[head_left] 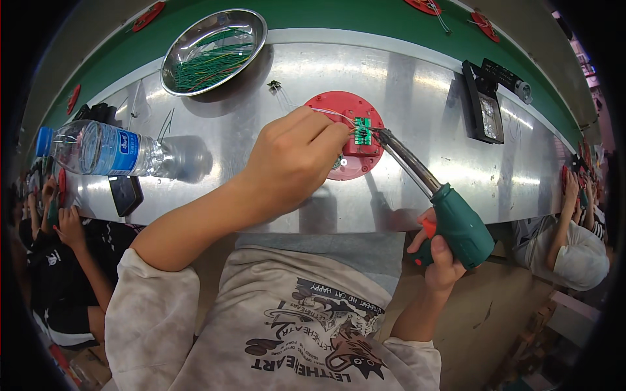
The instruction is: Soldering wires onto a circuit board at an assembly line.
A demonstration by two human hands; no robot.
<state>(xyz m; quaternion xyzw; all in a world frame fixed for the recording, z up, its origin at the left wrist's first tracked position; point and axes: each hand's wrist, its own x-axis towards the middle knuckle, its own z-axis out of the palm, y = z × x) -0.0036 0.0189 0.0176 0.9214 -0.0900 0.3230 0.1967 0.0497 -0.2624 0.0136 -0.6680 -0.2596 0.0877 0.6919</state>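
A round red plastic plate (pixel 369 156) lies on the metal bench, and a small green circuit board (pixel 362 135) sits on its raised middle. My left hand (pixel 297 148) reaches over the plate's left side, fingertips pinched on a thin wire at the board's left edge. Thin white wires (pixel 319 110) run past those fingers to the board. In my right hand (pixel 440 257) is a green soldering gun (pixel 462 225), gripped by its handle with a finger at the red trigger. Its metal tip meets or nearly meets the board's right edge; contact is hard to tell.
A steel bowl (pixel 171 73) of green wires stands at the far left. Nearer lie a water bottle (pixel 107 148) on its side and a dark phone (pixel 126 195). An open black case (pixel 482 107) is at the right. Red plates (pixel 484 27) rest on the green strip beyond; other people work at both sides.
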